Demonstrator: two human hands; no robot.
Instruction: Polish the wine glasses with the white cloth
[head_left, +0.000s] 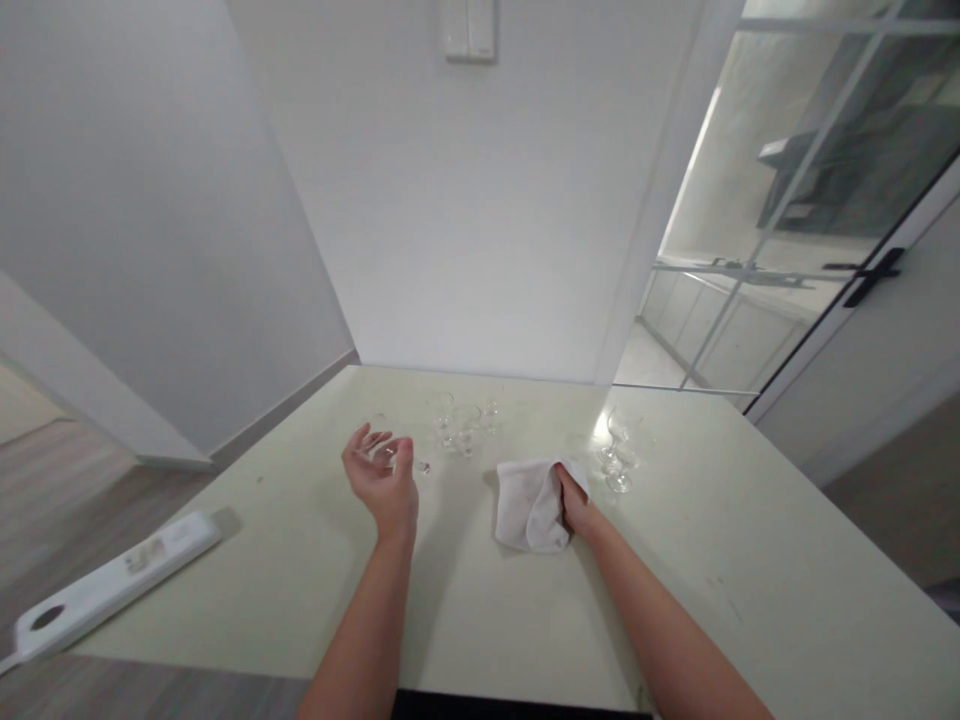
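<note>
My left hand (384,485) is curled around a small clear stemmed glass (385,456), tilted sideways; a small knob of clear glass shows past the thumb. The fingers and the glass's transparency partly hide its shape. My right hand (574,500) grips a white cloth (529,505) by its right side, and the cloth hangs in loose folds over the table. Between and beyond my hands, several small clear stemmed glasses (466,430) stand in a group. Right of the cloth is another cluster of clear stemmed glasses (618,465), close together.
Everything rests on a pale, glossy table (480,620). A white power strip (120,575) lies at its left edge. A white wall (480,220) with a switch plate (469,30) rises behind, and a glass-paned door (750,250) with a black handle (877,275) is at the right.
</note>
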